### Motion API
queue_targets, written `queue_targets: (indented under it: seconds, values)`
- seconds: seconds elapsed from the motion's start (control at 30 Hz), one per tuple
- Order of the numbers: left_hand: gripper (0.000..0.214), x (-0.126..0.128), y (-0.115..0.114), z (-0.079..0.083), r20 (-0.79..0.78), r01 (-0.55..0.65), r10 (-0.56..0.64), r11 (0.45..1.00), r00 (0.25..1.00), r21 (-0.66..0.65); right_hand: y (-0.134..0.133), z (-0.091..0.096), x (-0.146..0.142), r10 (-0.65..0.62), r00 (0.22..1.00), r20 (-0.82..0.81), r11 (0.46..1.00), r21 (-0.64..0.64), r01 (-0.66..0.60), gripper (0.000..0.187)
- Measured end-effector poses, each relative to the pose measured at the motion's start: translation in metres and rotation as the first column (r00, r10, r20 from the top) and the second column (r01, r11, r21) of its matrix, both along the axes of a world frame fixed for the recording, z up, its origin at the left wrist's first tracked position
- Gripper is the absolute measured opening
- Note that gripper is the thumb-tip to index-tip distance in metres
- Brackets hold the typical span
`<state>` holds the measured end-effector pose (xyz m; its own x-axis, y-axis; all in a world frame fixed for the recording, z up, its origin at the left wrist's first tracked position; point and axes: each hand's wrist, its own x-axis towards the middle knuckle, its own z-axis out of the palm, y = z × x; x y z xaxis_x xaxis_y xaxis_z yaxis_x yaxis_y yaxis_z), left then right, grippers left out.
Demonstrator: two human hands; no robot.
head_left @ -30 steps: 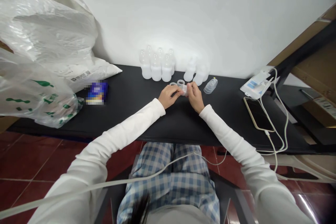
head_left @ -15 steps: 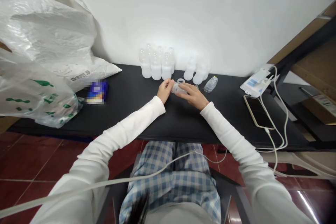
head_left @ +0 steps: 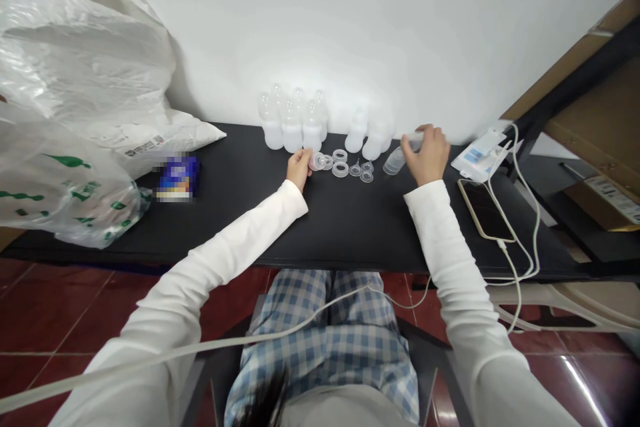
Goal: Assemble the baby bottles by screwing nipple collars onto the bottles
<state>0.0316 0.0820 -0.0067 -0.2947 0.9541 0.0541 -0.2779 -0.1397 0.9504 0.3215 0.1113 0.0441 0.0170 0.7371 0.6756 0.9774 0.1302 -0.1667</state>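
Observation:
My left hand (head_left: 299, 169) pinches a clear baby-bottle nipple set in a collar ring (head_left: 317, 161), just in front of the bottles. To its right lie several loose translucent collar rings (head_left: 341, 169) and clear nipples (head_left: 367, 176) on the black table. My right hand (head_left: 427, 152) is farther right, thumb and fingers closed round the far end of a clear bottle cap (head_left: 415, 139). Nested clear caps (head_left: 394, 162) lie tilted beside the thumb. Behind, several white bottles with clear domed caps (head_left: 292, 127) stand by the wall, and white bottles without caps (head_left: 357, 133) stand right of them.
Large white plastic bags (head_left: 100, 73) fill the table's left end, near a blue packet (head_left: 179, 178). On the right are a phone (head_left: 486, 210) with white cables (head_left: 534, 240) and a white-blue package (head_left: 480, 155). A dark shelf holds cardboard boxes (head_left: 600, 193).
My right hand has left the piece shared with my left hand and moved right to the clear caps. My left hand keeps the nipple; the loose rings and nipples are now uncovered.

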Motion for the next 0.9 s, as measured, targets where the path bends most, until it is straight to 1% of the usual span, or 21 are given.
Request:
queue_targets:
  seconds: [0.07, 0.1, 0.17, 0.23, 0.3, 0.33, 0.4, 0.43, 0.47, 0.5, 0.57, 0.63, 0.67, 0.7, 0.77, 0.83, 0.9]
  values:
    - [0.041, 0.000, 0.000, 0.000, -0.001, -0.005, 0.005, 1.000, 1.000, -0.001, 0.004, -0.009, 0.000, 0.043, 0.999, 0.033, 0.989, -0.142, -0.038, 0.049]
    - [0.040, 0.000, 0.000, 0.000, -0.001, -0.009, 0.009, 1.000, 1.000, -0.007, 0.005, -0.013, -0.001, 0.060, 0.997, 0.040, 0.981, -0.188, -0.052, 0.048]
    - [0.040, 0.000, 0.000, 0.000, 0.002, -0.013, 0.013, 1.000, 1.000, -0.017, 0.004, -0.017, -0.005, 0.064, 0.997, 0.048, 0.976, -0.212, -0.052, 0.048]
    - [0.039, 0.000, -0.001, 0.001, 0.006, -0.007, 0.007, 1.000, 1.000, -0.018, 0.001, -0.015, -0.007, 0.038, 0.999, 0.028, 0.986, -0.160, -0.033, 0.049]
    - [0.039, 0.000, -0.002, 0.001, 0.009, 0.009, -0.009, 1.000, 1.000, -0.011, -0.003, -0.010, -0.010, 0.027, 0.999, -0.044, 0.998, -0.057, -0.029, 0.050]
    - [0.040, 0.000, -0.003, 0.001, 0.008, 0.022, -0.022, 1.000, 1.000, -0.005, -0.006, -0.007, -0.011, 0.040, 0.995, -0.087, 0.999, 0.005, -0.040, 0.051]
    - [0.043, 0.002, -0.004, 0.002, -0.014, 0.060, -0.060, 0.998, 0.998, 0.030, -0.012, -0.004, -0.017, 0.116, 0.984, -0.137, 0.988, 0.115, -0.100, 0.051]
    - [0.045, 0.003, -0.005, 0.002, -0.038, 0.086, -0.084, 0.994, 0.996, 0.063, -0.015, -0.005, -0.022, 0.179, 0.975, -0.130, 0.976, 0.145, -0.159, 0.051]
    - [0.047, 0.005, -0.006, 0.002, -0.073, 0.115, -0.108, 0.988, 0.991, 0.105, -0.018, -0.006, -0.029, 0.259, 0.961, -0.099, 0.959, 0.148, -0.243, 0.049]
    - [0.049, 0.006, -0.008, 0.001, -0.119, 0.147, -0.130, 0.977, 0.984, 0.151, -0.021, -0.009, -0.037, 0.354, 0.934, -0.056, 0.930, 0.126, -0.345, 0.047]
    - [0.052, 0.008, -0.009, 0.001, -0.220, 0.213, -0.161, 0.948, 0.962, 0.236, -0.027, -0.017, -0.054, 0.561, 0.827, 0.030, 0.827, 0.024, -0.562, 0.044]
    - [0.054, 0.010, -0.011, 0.000, -0.305, 0.249, -0.157, 0.923, 0.939, 0.294, -0.031, -0.024, -0.071, 0.692, 0.720, 0.052, 0.722, -0.054, -0.690, 0.042]
    - [0.055, 0.010, -0.012, 0.000, -0.338, 0.256, -0.144, 0.914, 0.930, 0.316, -0.032, -0.027, -0.077, 0.727, 0.686, 0.033, 0.686, -0.067, -0.724, 0.040]
    - [0.055, 0.011, -0.013, 0.000, -0.363, 0.262, -0.133, 0.906, 0.922, 0.333, -0.033, -0.030, -0.082, 0.745, 0.667, 0.005, 0.666, -0.070, -0.743, 0.037]
    - [0.052, 0.012, -0.016, 0.001, -0.385, 0.297, -0.157, 0.893, 0.909, 0.338, -0.034, -0.033, -0.086, 0.750, 0.658, -0.062, 0.656, -0.062, -0.753, 0.032]
    - [0.047, 0.014, -0.019, 0.003, -0.361, 0.370, -0.256, 0.881, 0.897, 0.296, -0.035, -0.035, -0.085, 0.741, 0.661, -0.118, 0.659, -0.059, -0.750, 0.029]
    - [0.043, 0.017, -0.021, 0.004, -0.292, 0.421, -0.351, 0.877, 0.890, 0.230, -0.034, -0.037, -0.082, 0.742, 0.651, -0.160, 0.651, -0.059, -0.756, 0.029]
